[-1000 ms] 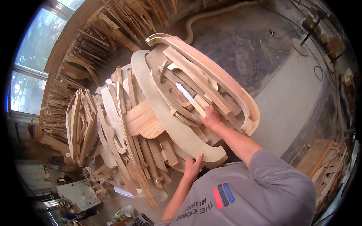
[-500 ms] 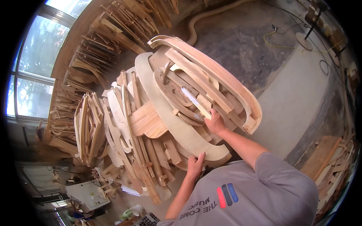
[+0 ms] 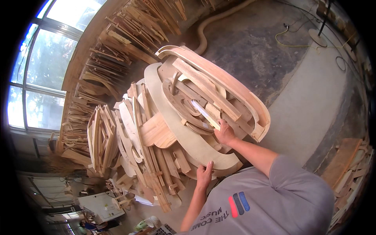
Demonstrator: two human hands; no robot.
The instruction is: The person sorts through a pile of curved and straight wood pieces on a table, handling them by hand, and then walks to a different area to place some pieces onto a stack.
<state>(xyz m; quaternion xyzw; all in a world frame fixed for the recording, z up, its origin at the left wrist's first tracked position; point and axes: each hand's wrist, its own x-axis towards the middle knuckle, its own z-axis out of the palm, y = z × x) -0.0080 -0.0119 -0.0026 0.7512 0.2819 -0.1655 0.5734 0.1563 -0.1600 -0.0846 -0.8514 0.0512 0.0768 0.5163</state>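
A big pile of curved wooden furniture parts [image 3: 184, 117] fills the middle of the head view. My right hand [image 3: 224, 132] is closed on a narrow pale wooden strip [image 3: 205, 114] lying inside the large curved frame [image 3: 235, 88] on top. My left hand [image 3: 205, 175] grips the near edge of a wide curved plywood piece [image 3: 184, 135] at the bottom of the pile. Both forearms reach up from a grey shirt at the lower edge.
More curved wooden parts stand on edge to the left [image 3: 102, 137] and are stacked along the window wall [image 3: 117, 51]. A dust hose [image 3: 213, 19] and a yellow cable [image 3: 297, 39] lie on the concrete floor. Planks [image 3: 346, 164] sit at the right.
The view has shifted slightly. My right hand stays on the pale strip and my left hand on the plywood edge, with little visible movement of the pile.
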